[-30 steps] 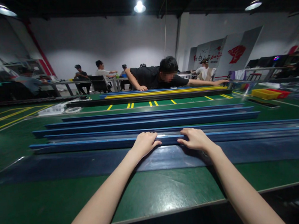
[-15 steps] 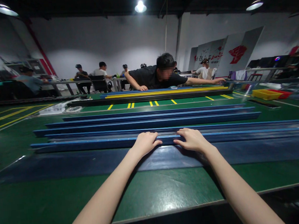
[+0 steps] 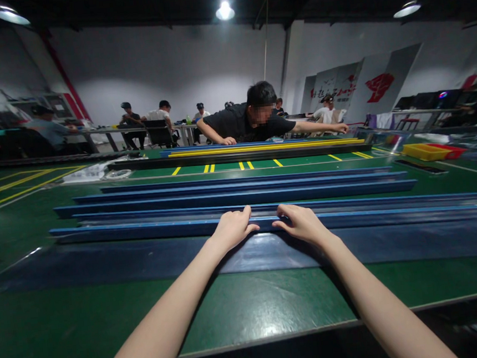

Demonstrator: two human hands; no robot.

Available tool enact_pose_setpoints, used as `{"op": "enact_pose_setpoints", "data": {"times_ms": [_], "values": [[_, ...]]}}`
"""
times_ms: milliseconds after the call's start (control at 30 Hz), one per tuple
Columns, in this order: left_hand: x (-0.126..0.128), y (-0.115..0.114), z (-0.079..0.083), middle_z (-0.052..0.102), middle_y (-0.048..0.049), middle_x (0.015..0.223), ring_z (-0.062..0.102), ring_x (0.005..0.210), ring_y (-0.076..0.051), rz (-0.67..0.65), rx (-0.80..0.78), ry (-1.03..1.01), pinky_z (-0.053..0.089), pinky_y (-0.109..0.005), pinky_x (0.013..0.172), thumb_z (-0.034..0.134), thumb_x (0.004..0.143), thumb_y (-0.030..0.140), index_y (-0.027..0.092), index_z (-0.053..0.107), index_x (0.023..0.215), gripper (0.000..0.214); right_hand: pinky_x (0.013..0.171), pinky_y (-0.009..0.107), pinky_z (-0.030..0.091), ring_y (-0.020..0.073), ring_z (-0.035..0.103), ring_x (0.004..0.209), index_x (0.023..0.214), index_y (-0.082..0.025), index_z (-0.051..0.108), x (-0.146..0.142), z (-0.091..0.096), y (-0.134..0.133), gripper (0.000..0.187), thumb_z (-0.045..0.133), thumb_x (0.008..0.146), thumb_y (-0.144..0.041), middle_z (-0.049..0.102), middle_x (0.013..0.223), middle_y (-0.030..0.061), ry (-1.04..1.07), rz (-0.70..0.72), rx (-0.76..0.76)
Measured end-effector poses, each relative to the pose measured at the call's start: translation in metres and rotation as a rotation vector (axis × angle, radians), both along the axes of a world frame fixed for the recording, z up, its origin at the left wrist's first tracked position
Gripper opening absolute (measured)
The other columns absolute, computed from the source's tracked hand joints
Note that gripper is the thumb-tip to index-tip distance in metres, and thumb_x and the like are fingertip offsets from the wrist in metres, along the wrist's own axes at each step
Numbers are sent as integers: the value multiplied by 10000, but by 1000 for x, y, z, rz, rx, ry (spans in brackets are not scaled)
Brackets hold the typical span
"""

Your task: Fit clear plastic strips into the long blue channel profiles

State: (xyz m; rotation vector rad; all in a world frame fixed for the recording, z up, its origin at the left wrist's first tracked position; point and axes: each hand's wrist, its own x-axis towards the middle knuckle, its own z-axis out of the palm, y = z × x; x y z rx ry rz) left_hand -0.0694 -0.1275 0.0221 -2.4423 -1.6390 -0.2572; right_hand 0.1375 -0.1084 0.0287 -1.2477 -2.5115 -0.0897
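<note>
A long blue channel with raised edges lies crosswise on the green table in front of me. My left hand grips its near wall, thumb on the front face and fingers over the top edge. Just to the right, my right hand holds the same wall in a like way, with a short gap between the two hands. The fingertips inside the channel are partly hidden. On my side of the channel, a flat dark blue strip lies under my wrists.
Beyond the channel lie several more blue profiles. Farther off are a black bar and yellow strips. A co-worker leans over the far side. Yellow and red bins stand at right.
My right hand has shifted slightly left along the channel wall, toward my left hand. Across the table, the co-worker's outstretched arm has drawn in a little to the left.
</note>
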Motion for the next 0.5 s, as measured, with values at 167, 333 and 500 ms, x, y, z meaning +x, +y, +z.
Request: {"op": "enact_pose_setpoints", "data": {"times_ms": [167,333,500], "values": [[-1,0,0,663,-70,867,629,818,-230,-10,4,-63,433,-276,653,492,811,487,171,466,960,350,579,227,323,138,521,666,820,-192,529,0,0,0,193,486,812,-381,609,791,24,73,11,-25],[-2,0,1,643,-38,851,608,814,-194,-42,30,-153,419,-252,655,554,781,459,186,484,862,294,576,227,312,136,489,660,777,-186,517,0,-2,2,196,489,805,-378,574,764,24,94,12,-3],[-2,0,0,622,-19,823,584,807,-179,-36,81,-211,409,-244,652,606,740,453,188,502,780,287,586,230,308,139,479,656,766,-181,521,0,-4,4,215,485,806,-389,570,752,27,89,9,-8]]}}
